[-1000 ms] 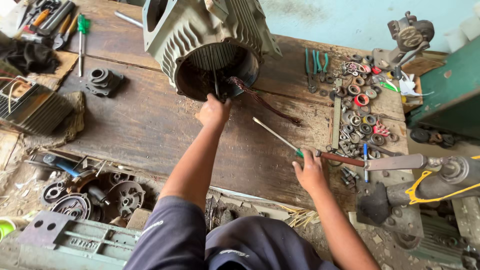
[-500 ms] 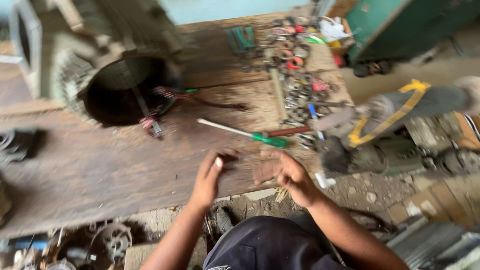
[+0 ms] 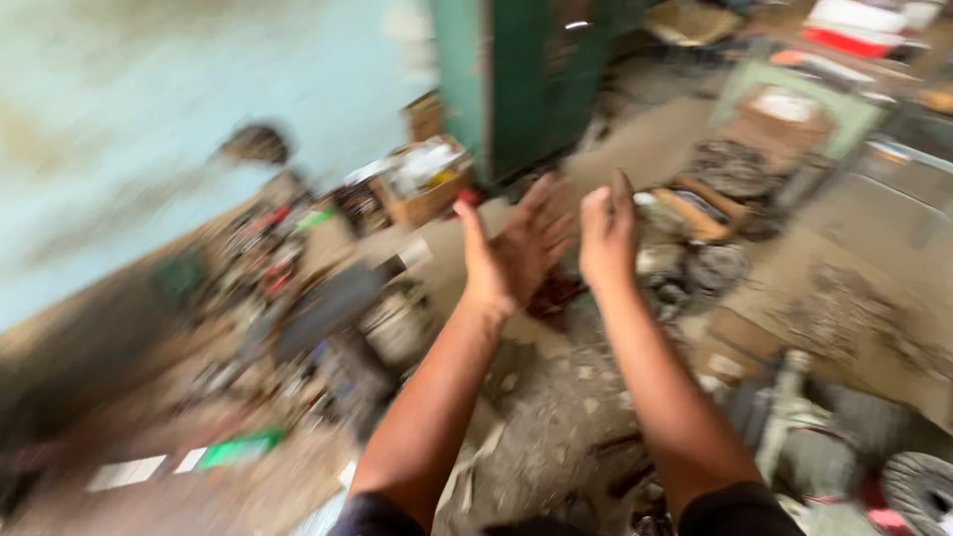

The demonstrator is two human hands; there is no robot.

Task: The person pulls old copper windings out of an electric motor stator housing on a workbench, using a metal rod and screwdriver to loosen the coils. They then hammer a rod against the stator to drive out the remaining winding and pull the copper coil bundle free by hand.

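Both hands have left the wooden bench and its green-handled screwdriver; they now hang raised in the air before a blurred, swung-round view. Left hand [image 3: 516, 248] is open, palm up, fingers spread, holding nothing. Right hand [image 3: 608, 230] is open too, fingers together, just beside the left and apart from it. Beyond the fingertips stands a green cabinet [image 3: 521, 79]; below the hands lies a littered floor [image 3: 556, 397].
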